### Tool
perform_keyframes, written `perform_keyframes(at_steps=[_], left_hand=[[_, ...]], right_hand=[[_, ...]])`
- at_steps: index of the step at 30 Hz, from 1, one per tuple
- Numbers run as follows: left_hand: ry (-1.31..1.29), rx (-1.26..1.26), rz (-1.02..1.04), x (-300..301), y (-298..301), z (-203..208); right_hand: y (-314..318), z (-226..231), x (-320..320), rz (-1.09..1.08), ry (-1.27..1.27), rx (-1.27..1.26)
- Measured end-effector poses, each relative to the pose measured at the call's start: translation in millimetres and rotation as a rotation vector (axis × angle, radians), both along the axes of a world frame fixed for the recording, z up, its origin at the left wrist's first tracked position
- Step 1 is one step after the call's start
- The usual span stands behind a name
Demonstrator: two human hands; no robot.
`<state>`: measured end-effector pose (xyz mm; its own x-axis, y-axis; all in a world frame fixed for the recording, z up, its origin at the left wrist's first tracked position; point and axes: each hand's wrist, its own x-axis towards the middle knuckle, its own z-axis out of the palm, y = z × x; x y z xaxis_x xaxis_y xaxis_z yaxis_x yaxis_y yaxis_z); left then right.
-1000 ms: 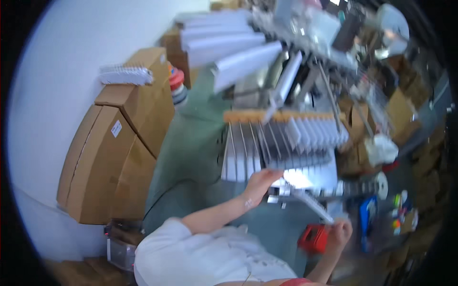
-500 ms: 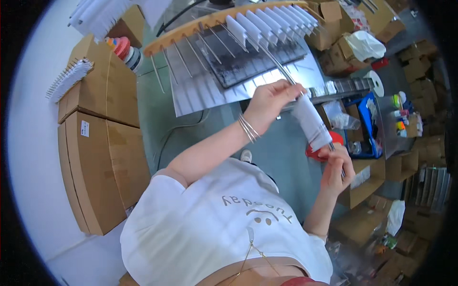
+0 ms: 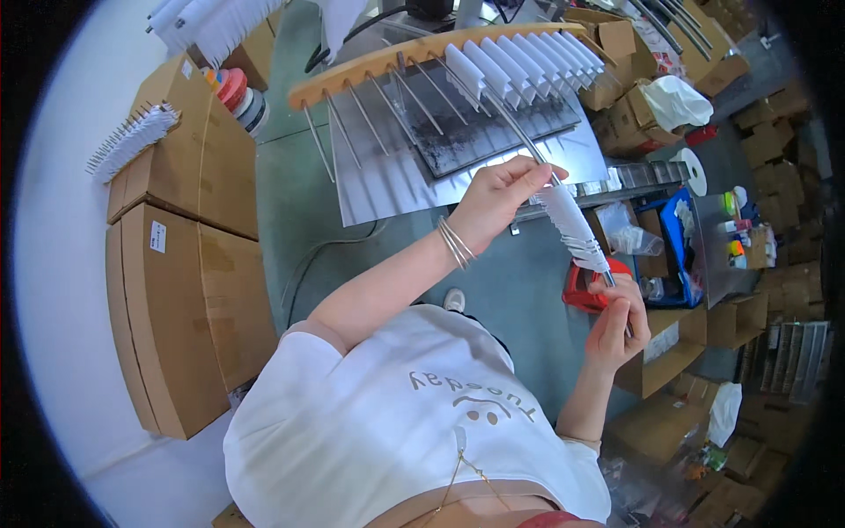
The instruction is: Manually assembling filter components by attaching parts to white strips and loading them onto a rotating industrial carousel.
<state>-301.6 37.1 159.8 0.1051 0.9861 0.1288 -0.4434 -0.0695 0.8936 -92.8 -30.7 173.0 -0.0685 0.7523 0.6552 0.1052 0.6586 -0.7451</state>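
To your left, the tall cardboard boxes (image 3: pixel 176 304) stand against the wall, and ahead of you is the shiny metal tabletop (image 3: pixel 378 194). Over it spans the wooden rack (image 3: pixel 422 48), a bar bristling with metal rods; those toward its left are bare, while those toward its right carry a row of white folded pieces (image 3: pixel 502 66). Beneath them, on the tabletop, lies the dark flat plate (image 3: pixel 502 141). Off to your right you have the blue bin (image 3: pixel 679 233), and nearer you the red container (image 3: pixel 581 292), partly behind your right hand. The long metal rod (image 3: pixel 519 130) you hold slants down from near the rack toward your right. Your left hand (image 3: pixel 500 195) has thumb and fingers pinched together on it, just above the white slit piece (image 3: pixel 570 222); your right hand (image 3: pixel 621 322) has its fingers curled and clamped on the rod's lower part. That piece sits on the rod between your hands, its slit edge hanging open in strips. Thin bangles (image 3: pixel 455 243) ring your left wrist
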Motion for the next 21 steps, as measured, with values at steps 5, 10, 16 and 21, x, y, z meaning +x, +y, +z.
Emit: perform_keyframes(at_steps=[5, 10, 16, 21], left_hand=[[-0.044, 0.032, -0.021, -4.1, 5.0, -2.7], [-0.060, -0.036, -0.041, -5.5, 3.0, -7.3], [-0.220, -0.191, 0.066, -6.2, 12.1, -16.4], [-0.180, -0.173, 0.151, -11.2, 16.8, -16.5]], right_hand=[[-5.7, 18.3, -17.3, -0.044, -0.132, 0.039], [9.7, 22.0, -31.9, -0.074, -0.235, 0.047], [26.4, 16.1, -42.6, -0.023, -0.161, -0.005], [29.1, 12.7, -42.2, -0.018, -0.110, -0.061]])
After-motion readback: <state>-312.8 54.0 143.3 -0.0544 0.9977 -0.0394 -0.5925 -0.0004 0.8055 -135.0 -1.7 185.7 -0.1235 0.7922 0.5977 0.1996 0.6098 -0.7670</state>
